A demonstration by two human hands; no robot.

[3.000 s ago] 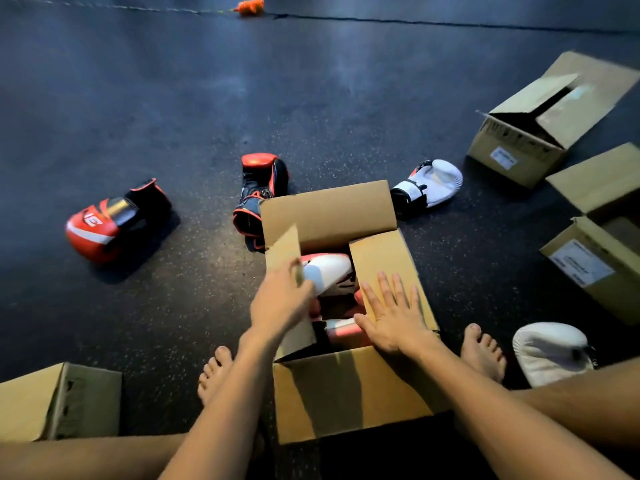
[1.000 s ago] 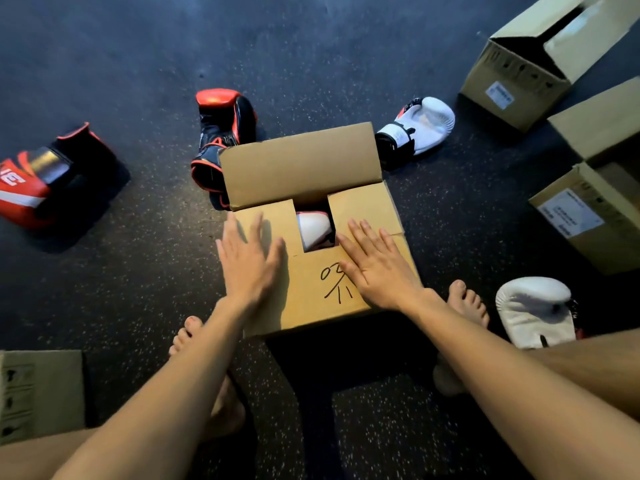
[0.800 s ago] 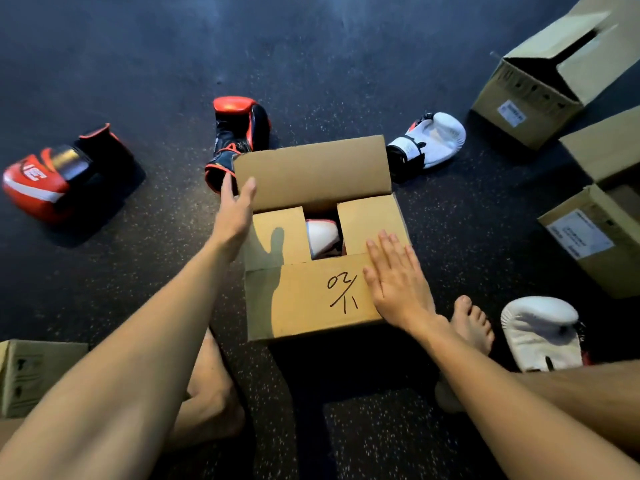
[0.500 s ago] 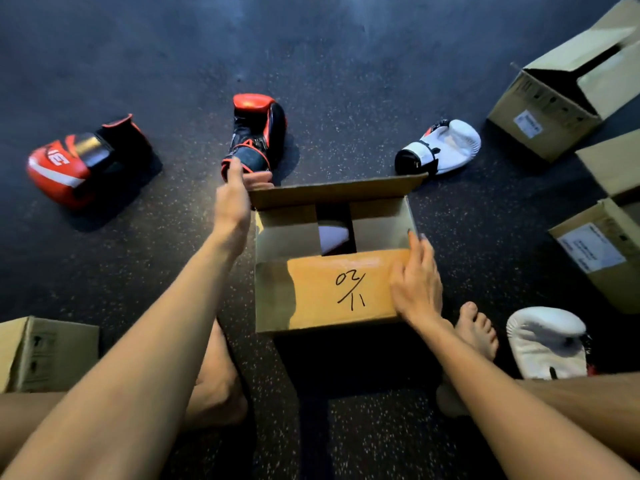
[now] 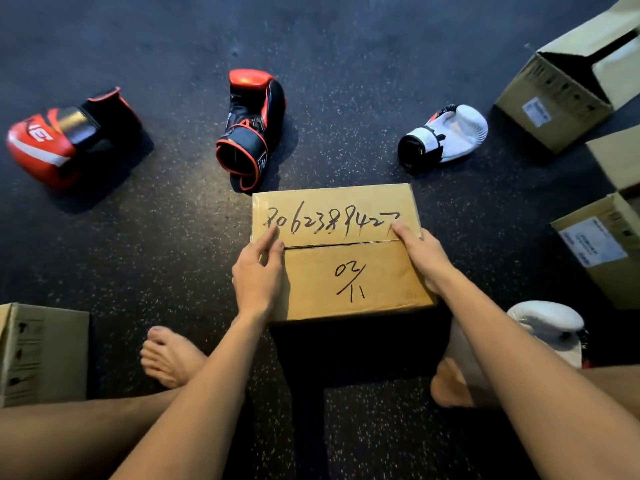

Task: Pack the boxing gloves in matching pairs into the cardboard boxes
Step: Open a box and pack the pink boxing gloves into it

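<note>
On dark speckled floor (image 5: 173, 244) sits a closed brown cardboard box (image 5: 311, 275). Left hand (image 5: 258, 271) presses flat on its top; right hand (image 5: 420, 258) covers its right edge, fingers hidden. Probably light, stiff: lift by both sides.

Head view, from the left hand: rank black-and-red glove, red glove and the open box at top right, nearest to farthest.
1. black-and-red glove: ahead of the left hand, just beyond the closed box that the hand rests on.
2. red glove: on the floor, far to the left.
3. open box: top right corner, on the other side of the closed box.
</note>
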